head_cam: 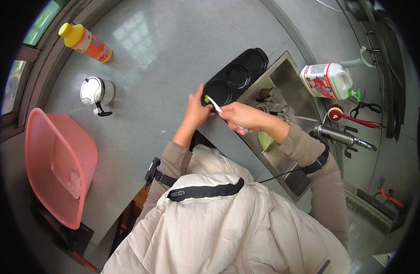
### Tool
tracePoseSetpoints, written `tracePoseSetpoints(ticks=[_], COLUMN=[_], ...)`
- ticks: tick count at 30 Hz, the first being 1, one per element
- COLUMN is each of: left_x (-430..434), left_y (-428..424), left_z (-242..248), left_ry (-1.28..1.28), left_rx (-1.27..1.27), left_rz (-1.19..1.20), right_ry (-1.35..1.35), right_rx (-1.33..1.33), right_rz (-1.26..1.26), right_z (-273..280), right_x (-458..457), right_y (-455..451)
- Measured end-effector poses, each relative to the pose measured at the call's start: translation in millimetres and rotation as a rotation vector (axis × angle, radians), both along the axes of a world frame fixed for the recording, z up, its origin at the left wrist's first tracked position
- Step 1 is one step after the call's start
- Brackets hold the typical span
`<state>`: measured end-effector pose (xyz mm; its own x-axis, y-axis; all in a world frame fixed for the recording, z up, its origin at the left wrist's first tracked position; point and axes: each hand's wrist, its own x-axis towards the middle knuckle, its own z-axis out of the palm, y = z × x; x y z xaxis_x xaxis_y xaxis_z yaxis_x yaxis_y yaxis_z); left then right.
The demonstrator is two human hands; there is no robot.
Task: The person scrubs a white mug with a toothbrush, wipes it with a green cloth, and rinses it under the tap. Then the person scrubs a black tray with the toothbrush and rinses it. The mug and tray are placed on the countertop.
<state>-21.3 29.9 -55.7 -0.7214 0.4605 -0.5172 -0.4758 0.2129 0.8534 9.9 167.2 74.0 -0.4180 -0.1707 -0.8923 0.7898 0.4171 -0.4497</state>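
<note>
A black tray with round wells (pixel 237 76) lies slantwise on the grey countertop, along the left edge of the sink. My left hand (pixel 196 111) grips its near corner, fingers along the left side and thumb at the near edge. In my right hand (pixel 243 117) is a white brush (pixel 214 103) that looks like a toothbrush. Its green bristles touch the tray's near end, beside the closest well. Part of the brush handle is hidden by my right fingers.
The metal sink (pixel 287 77) holds several glass vessels (pixel 283 111) and a green cloth or sponge (pixel 265 140). A white jug (pixel 326 81), red-handled brush (pixel 359 120) and faucet (pixel 345 136) stand right. Leftward are a yellow-capped bottle (pixel 90 44), lidded pot (pixel 97 91) and pink basin (pixel 83 137).
</note>
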Motion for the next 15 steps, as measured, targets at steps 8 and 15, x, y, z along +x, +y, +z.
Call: tracePoseSetpoints(ticks=[8, 15], left_x=[2.8, 1.8], left_y=[1.0, -0.6], left_z=[-11.5, -14.4], left_ry=[-0.013, -0.01], left_rx=[0.039, 0.035], left_rz=[0.006, -0.007], right_ry=[0.389, 0.723], right_rx=[0.579, 0.535], right_rz=[0.842, 0.642], right_z=[-6.0, -24.1], right_x=[21.3, 50.9], right_y=[30.9, 11.8])
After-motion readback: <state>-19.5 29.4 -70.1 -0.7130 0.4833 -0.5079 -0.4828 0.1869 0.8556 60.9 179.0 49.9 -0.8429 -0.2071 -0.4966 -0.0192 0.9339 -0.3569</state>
